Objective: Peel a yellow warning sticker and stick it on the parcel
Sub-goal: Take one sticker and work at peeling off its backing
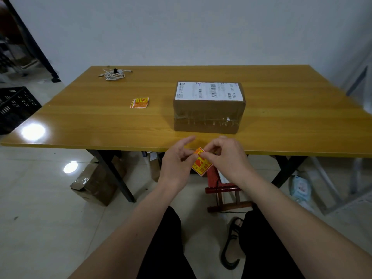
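Fingers of both hands meet on one yellow warning sticker (201,163), held in the air just in front of the near edge of the counter (80,117). The left hand (177,160) pinches its left edge between thumb and middle fingers, the index finger lifted free; the right hand (225,156) nips the upper right corner with thumb and forefinger. Those fingertips cover the corner, so whether the sticker has begun to part from its backing cannot be told. Its print is blurred: a yellow field, red marks and a red band along the lower edge, tilted like a diamond, none of it readable.

Beyond the hands, the parcel (209,109) sits on the counter, a brown box with clear tape across its front face and a white shipping label (209,91) on top; the barcodes show, the text does not. Well to its left lies a small stack of stickers (140,102), fanned slightly. Near the far left corner rests a coiled white cable (114,74). Under the counter, a crumpled cardboard box (94,184) and a red stool (221,188) are partly hidden by the arms.
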`<state>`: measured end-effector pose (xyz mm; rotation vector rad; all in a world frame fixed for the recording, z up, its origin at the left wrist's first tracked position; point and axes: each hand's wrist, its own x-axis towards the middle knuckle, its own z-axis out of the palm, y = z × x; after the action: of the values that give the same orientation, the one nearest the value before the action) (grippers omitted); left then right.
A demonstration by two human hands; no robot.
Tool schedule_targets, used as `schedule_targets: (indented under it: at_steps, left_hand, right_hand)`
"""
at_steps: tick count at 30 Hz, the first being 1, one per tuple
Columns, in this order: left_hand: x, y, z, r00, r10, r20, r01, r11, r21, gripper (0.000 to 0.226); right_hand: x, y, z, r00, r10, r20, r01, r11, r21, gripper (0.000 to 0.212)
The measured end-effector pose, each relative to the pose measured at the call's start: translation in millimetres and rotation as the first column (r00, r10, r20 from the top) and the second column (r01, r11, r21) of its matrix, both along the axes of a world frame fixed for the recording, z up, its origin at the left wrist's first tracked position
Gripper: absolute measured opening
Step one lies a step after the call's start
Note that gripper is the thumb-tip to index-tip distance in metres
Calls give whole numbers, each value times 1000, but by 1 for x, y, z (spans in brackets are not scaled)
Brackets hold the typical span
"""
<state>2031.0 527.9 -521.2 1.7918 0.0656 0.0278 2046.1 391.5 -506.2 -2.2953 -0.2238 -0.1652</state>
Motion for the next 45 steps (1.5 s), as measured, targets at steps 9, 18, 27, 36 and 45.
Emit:
schedule_targets:
  at_steps: [9,18,27,36,45]
  left_hand:
    - [0,3,0,993,55,-108,-62,996,-67,41]
    - [0,4,-1,997,23,-80,-29,997,-71,42]
    - [2,4,-2,993,54,-109,-68,990,-125,40]
    - [4,5,-2,992,70,-110,-83,989,-122,37]
    - [6,2,-2,991,110,-79,-124,974,-192,33]
  right_hand:
    - [0,-5,3,958,82,-276,39,913,405,14]
    - [0,-8,7,900,187,-393,35,869,494,13]
    - [0,-6,1,893,175,-415,79,846,527,6]
    - [-1,-5,-1,890,198,-410,57,845,532,10]
    - [-7,-1,-2,885,205,-418,55,845,532,11]
